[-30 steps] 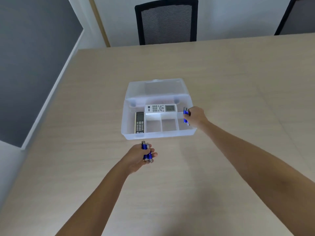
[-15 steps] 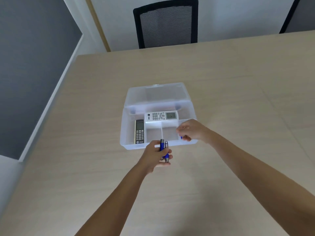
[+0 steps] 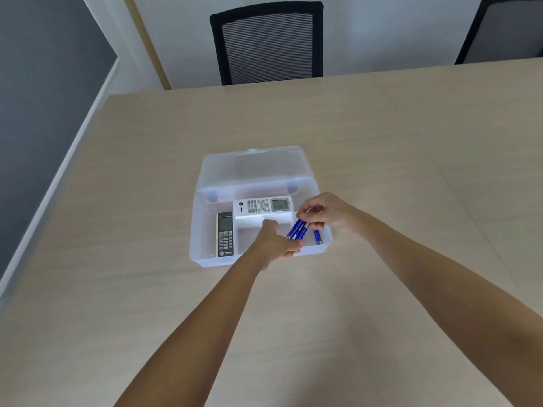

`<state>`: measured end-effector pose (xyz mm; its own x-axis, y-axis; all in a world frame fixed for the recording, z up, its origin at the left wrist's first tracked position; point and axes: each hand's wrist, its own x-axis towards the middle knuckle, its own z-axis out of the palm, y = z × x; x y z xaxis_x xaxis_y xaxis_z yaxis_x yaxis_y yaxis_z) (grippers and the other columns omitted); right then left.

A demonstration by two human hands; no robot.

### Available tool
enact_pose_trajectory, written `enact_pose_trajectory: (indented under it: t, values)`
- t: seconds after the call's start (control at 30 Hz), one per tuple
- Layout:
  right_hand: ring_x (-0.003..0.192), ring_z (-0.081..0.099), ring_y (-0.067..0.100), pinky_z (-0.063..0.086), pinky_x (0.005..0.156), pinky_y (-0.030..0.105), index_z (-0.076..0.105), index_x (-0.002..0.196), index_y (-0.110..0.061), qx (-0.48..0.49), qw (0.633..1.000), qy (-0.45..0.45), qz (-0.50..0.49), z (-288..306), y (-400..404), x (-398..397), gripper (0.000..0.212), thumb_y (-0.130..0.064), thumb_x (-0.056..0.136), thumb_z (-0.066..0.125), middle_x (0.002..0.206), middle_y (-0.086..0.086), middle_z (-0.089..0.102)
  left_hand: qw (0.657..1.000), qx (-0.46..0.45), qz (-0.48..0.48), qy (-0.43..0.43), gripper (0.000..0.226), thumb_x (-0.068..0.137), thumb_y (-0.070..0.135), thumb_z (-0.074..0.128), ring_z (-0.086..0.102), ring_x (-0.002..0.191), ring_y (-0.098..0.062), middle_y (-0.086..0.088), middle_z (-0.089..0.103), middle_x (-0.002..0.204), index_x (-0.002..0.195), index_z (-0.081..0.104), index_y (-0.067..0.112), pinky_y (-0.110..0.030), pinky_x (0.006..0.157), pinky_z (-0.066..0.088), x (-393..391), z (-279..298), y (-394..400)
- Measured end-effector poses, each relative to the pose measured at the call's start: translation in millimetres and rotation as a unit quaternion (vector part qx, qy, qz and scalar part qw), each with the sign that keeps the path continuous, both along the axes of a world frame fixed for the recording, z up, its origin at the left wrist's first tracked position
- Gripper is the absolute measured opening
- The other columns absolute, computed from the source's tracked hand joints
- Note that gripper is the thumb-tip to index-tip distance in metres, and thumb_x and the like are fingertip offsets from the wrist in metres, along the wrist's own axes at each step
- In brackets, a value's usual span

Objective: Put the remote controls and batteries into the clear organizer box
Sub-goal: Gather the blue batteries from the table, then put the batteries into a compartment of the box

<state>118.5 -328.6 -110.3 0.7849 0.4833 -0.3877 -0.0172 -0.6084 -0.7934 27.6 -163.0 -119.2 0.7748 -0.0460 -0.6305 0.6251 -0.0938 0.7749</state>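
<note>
Two, perhaps three, batteries (image 3: pixel 297 229) between hands (image 3: pixel 276 243).

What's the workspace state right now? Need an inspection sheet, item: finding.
Surface: light wood table, bare apart from the box.
Organizer box: clear organizer box near the table's middle, lid open and leaning back.
Remotes: white remote lies crosswise in the rear compartment; dark remote lies lengthwise in the left compartment.
Batteries: blue batteries held between both hands over the right side of the box; one loose battery lies in the right compartment.
Hands: left hand under the batteries' near ends; right hand pinching their far ends.
Clutter: nothing seen.
Cables: nothing seen.
Surroundings: two mesh-back chairs at the far edge, grey wall at left.
</note>
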Motion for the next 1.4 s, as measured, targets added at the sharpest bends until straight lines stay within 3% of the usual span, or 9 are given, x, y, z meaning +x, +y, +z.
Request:
enact_pose_trajectory:
  t: [0.13,0.27,0.47,0.6,0.77,1.0,1.1,1.27,1.4]
  values:
    - [0.047,0.061,0.007,0.047,0.054,0.013,0.073,0.079,-0.008,-0.122,0.984,-0.112,0.059,-7,6,25,0.009,-0.007,0.084,0.065,0.069,0.009,0.069,0.936,0.316,-0.03,-0.151,0.092,0.076,0.035,0.078,0.038,0.136,-0.027,-0.011,0.04,0.148,0.147,0.021,0.019,-0.042,0.106,0.036,-18,-21,52]
    - [0.08,0.066,0.029,0.051,0.078,0.029,0.072,0.09,0.007,-0.232,0.954,-0.102,0.16,-31,22,19,0.015,-0.001,0.084,0.061,0.096,0.021,0.074,0.842,0.518,-0.138,-0.061,0.114,0.071,0.078,0.052,-0.018,0.149,-0.032,-0.013,-0.013,0.162,0.154,0.002,0.019,-0.067,0.112,-0.007,-41,-54,98]
    - [0.079,0.067,0.03,0.051,0.07,0.032,0.07,0.083,0.0,-0.274,0.949,-0.114,0.109,-34,32,25,0.022,0.009,0.086,0.051,0.091,0.019,0.067,0.836,0.529,-0.13,-0.071,0.121,0.062,0.092,0.016,-0.024,0.145,-0.041,-0.018,-0.02,0.16,0.154,-0.008,0.017,-0.069,0.111,-0.005,-51,-77,108]
    - [0.087,0.068,0.039,0.053,0.074,0.036,0.069,0.08,0.003,-0.209,0.93,-0.271,-0.131,-16,32,76,0.019,-0.005,0.086,0.053,0.09,0.02,0.072,0.855,0.503,-0.108,-0.071,0.115,0.07,0.088,0.024,-0.031,0.141,-0.042,-0.017,-0.026,0.159,0.153,-0.014,0.018,-0.067,0.113,-0.006,-46,-82,107]
    - [0.122,0.054,0.038,0.045,0.089,0.036,0.043,0.133,0.009,-0.231,0.95,-0.038,-0.208,-43,38,128,0.061,-0.037,0.095,0.052,0.134,0.026,0.053,0.865,0.488,-0.101,-0.051,0.12,0.065,0.091,0.021,-0.04,0.137,-0.038,-0.013,-0.03,0.158,0.151,-0.02,0.017,-0.062,0.113,-0.011,-55,-83,102]
    - [0.079,0.06,0.025,0.053,0.074,0.041,0.061,0.113,0.009,0.023,0.94,0.095,-0.327,-75,47,161,0.032,0.008,0.082,0.066,0.106,0.024,0.062,0.865,0.496,-0.077,-0.024,0.132,0.05,0.098,0.007,-0.043,0.133,-0.033,-0.008,-0.038,0.152,0.14,-0.032,0.011,-0.061,0.113,-0.013,-40,-77,106]
    - [0.059,0.053,0.017,0.053,0.049,0.023,0.054,0.096,-0.01,0.105,0.931,0.01,-0.35,-25,28,144,0.033,0.016,0.08,0.062,0.098,0.019,0.057,0.876,0.475,-0.069,-0.053,0.135,0.047,0.098,0.008,-0.044,0.132,-0.032,-0.005,-0.042,0.146,0.141,-0.031,0.01,-0.062,0.112,-0.014,-45,-61,92]
    - [0.065,0.063,0.0,0.048,0.047,0.004,0.051,0.102,-0.018,0.168,0.941,-0.094,-0.277,41,20,106,0.015,-0.027,0.094,0.059,0.089,-0.002,0.063,0.889,0.451,-0.052,-0.062,0.132,0.058,0.095,0.028,-0.042,0.136,-0.032,-0.009,-0.044,0.147,0.144,-0.03,0.013,-0.061,0.114,-0.012,-44,-49,83]
    - [0.1,0.068,0.016,0.055,0.084,0.033,0.061,0.116,-0.031,0.351,0.894,0.106,-0.259,57,9,60,0.07,-0.076,0.084,0.018,0.116,0.002,0.064,0.92,0.375,-0.033,-0.105,0.133,0.066,0.076,0.062,-0.034,0.143,-0.029,-0.009,-0.039,0.153,0.151,-0.022,0.018,-0.054,0.119,-0.005,-68,-43,99]
